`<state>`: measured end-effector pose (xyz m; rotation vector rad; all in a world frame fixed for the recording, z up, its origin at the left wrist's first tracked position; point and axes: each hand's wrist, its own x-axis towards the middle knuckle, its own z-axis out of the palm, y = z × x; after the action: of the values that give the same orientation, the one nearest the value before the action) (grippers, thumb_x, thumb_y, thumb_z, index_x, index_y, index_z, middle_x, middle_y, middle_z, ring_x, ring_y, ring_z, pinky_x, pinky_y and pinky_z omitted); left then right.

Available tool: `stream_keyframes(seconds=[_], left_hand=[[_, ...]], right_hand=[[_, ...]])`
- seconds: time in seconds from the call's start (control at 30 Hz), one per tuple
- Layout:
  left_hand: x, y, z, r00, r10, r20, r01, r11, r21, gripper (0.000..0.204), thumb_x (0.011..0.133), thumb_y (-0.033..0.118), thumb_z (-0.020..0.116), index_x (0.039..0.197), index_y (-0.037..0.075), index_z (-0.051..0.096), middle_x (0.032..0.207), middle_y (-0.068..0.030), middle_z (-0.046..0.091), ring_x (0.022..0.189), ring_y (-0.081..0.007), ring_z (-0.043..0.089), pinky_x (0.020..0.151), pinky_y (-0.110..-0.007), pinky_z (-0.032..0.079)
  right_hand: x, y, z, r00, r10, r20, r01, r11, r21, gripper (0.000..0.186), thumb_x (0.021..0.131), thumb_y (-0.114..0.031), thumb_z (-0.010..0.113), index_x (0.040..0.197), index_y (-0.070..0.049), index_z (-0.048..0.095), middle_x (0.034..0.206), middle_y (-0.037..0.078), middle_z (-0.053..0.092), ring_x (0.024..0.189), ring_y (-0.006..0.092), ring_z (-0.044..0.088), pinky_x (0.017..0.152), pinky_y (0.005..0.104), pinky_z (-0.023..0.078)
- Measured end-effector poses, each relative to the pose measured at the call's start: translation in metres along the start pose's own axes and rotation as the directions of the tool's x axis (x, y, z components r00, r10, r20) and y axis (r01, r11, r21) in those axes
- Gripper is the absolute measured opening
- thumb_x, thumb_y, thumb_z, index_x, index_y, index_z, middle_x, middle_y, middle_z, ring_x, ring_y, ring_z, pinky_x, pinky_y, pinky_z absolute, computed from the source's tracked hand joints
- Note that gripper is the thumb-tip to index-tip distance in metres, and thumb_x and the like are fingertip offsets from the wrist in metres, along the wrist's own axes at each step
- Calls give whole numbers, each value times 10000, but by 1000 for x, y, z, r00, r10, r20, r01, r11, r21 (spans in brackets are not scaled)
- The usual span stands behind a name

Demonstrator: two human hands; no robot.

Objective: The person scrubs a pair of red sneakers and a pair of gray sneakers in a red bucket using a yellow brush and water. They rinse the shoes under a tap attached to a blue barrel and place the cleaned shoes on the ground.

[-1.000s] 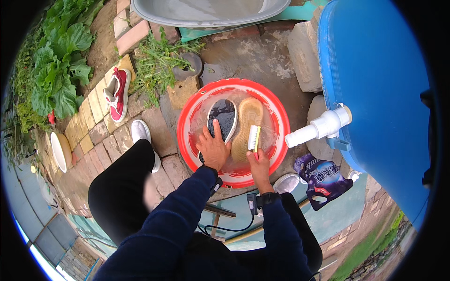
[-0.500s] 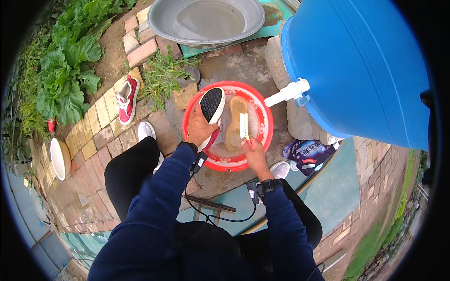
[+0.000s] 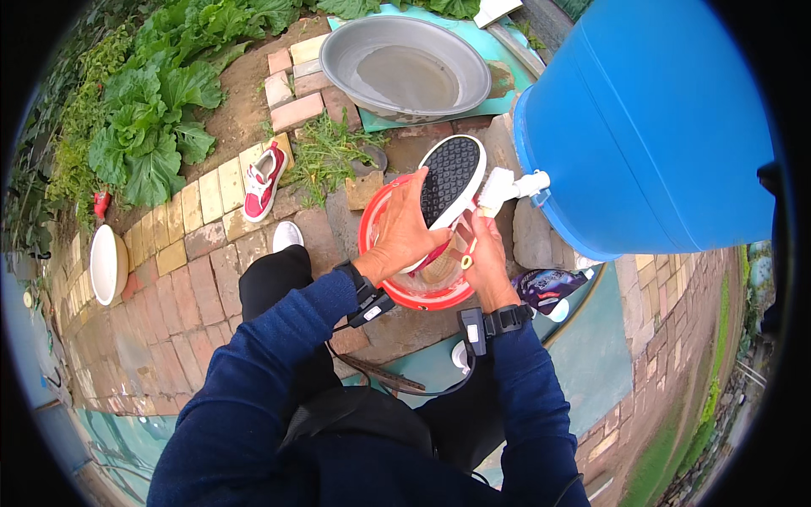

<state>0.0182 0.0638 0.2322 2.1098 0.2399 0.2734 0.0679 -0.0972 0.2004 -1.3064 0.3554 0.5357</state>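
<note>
A red-and-white sneaker is raised over the red basin, its black sole turned up. My left hand is closed around its left side and heel end. In my right hand is a white scrubbing brush with a yellow-ringed handle end. Its bristle head stands beside the white edge of the sole; I cannot tell if they touch. Inside the basin, the tan insole lies in the water, partly hidden by the shoe and my hands.
A blue barrel with a white tap stands close on the right. Beyond the red basin sits a grey basin. Another red-and-white sneaker rests on bricks at left, near a white bowl. A purple packet lies at right.
The sneaker has come up and right out of the basin, held by my left hand. My right hand has brought the brush up beside its sole. The view has shifted too.
</note>
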Motion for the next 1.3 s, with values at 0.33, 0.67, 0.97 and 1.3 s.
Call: stream_keyframes(seconds=[0.33, 0.67, 0.97, 1.3], left_hand=[[-14, 18, 5, 985, 97, 146, -103, 994, 37, 1065, 658, 275, 828, 1518, 34, 249, 1350, -268, 418, 1260, -441, 439, 1064, -502, 381], [18, -13, 11, 939, -191, 288, 344, 598, -725, 321, 1036, 221, 522, 1239, -15, 600, 1131, -66, 654, 971, -121, 614, 793, -278, 517], [7, -10, 32, 432, -32, 901, 866, -267, -424, 581, 988, 549, 505, 1292, 69, 629, 1113, -112, 727, 876, -204, 734, 741, -334, 615], [13, 0, 35, 388, -124, 913, 908, -116, -402, 598, 1023, 557, 410, 1336, 76, 576, 1133, -104, 715, 877, -165, 720, 735, -295, 598]], right_hand=[[12, 3, -3, 957, 58, 286, -196, 852, 485, 401, 1025, -355, 457, 1280, -73, 585, 1235, 61, 664, 1099, 229, 652, 953, 382, 540], [17, -15, -16, 977, 10, 212, -126, 832, 540, 441, 1028, -391, 439, 1221, -39, 621, 1169, 118, 685, 1037, 279, 678, 909, 430, 573], [26, -5, -51, 959, -88, 270, -40, 900, 435, 486, 1035, -401, 419, 1316, -27, 552, 1274, 149, 630, 1114, 286, 640, 960, 416, 545], [22, -37, -28, 859, -142, 492, -82, 910, 406, 594, 1051, -435, 337, 1480, -26, 378, 1462, 184, 485, 1266, 297, 546, 1107, 428, 426]])
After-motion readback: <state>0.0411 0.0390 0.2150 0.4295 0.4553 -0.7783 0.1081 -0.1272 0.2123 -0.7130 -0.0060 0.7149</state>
